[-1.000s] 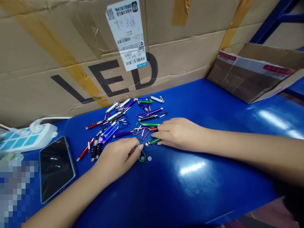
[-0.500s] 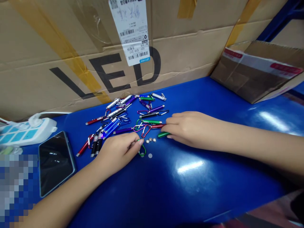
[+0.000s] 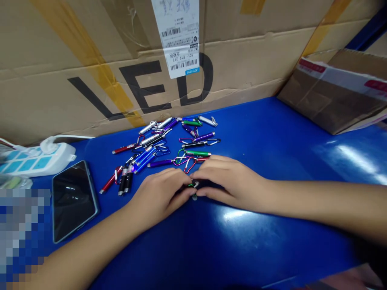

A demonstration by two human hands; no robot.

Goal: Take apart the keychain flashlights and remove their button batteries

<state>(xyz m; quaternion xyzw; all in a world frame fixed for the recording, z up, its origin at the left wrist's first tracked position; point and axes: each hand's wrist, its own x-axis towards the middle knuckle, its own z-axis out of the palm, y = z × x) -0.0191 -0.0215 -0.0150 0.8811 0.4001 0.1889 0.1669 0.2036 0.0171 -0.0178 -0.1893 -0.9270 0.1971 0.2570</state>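
My left hand [image 3: 163, 191] is closed, its thumb and forefinger pinching a small green carabiner clip [image 3: 191, 185], mostly hidden by the fingers. My right hand [image 3: 225, 181] meets it from the other side, fingertips and thumb closed around the same spot; a small silvery bit shows between them, too small to name. Just under the fingertips, a pale round disc [image 3: 194, 197] lies on the blue table [image 3: 193, 249]. Behind my hands are a green keychain flashlight [image 3: 198, 154], a purple one [image 3: 161, 163] and a red carabiner clip [image 3: 190, 165].
Several more keychain flashlights [image 3: 145, 157] in blue, black, silver and red lie in a loose pile. A phone [image 3: 74, 201] and a power strip [image 3: 39, 161] are at the left. A large cardboard box [image 3: 242, 60] stands behind, a smaller open carton [image 3: 323, 94] at right.
My right hand has come left and down to meet my left hand, which shifted slightly right. The green tube by my right hand and the small silver button cells no longer show.
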